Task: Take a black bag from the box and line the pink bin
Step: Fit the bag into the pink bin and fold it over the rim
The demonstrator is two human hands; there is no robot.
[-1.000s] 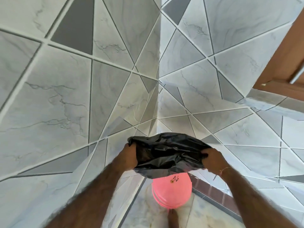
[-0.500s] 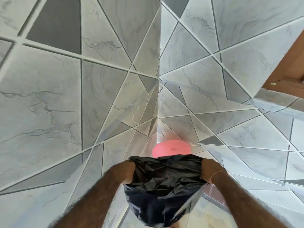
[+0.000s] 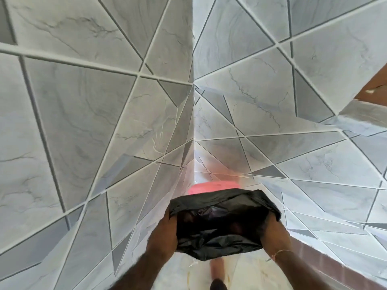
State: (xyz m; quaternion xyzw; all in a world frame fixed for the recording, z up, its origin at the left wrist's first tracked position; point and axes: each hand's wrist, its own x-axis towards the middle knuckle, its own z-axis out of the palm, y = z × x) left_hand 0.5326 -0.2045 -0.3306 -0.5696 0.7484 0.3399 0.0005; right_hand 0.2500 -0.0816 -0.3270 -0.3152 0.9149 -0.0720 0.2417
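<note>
My fingers [image 3: 167,221] are curling closed around the mouth of the black bag [image 3: 217,225], one hand to each side, pinching the thin plastic at its rim so the opening is stretching wide between them. My left hand [image 3: 162,233] is gripping the left edge with the thumb side turned up and the knuckles facing outward; my right hand [image 3: 272,231] is clamping the right edge, mostly hidden under a fold of plastic draped over it, so I cannot tell exactly how those fingers are lying. I am holding the bag this way, I judge, to keep its mouth spread and round enough to go over the bin's rim, with the crumpled body sagging below my hands.

The pink bin [image 3: 213,187] is sitting in the corner just beyond the bag, only its top edge showing above the far lip of the plastic; whether the two are touching I cannot tell. The bag is not yet lining the bin. Both forearms are reaching forward and slightly down from the bottom of the view, angling toward each other, wrists level, a thin thread bracelet [image 3: 280,252] on the right wrist. Around the bin, two grey marble-patterned tiled walls [image 3: 104,122] are meeting in the corner, and pale floor [image 3: 251,273] is showing beneath my arms.
</note>
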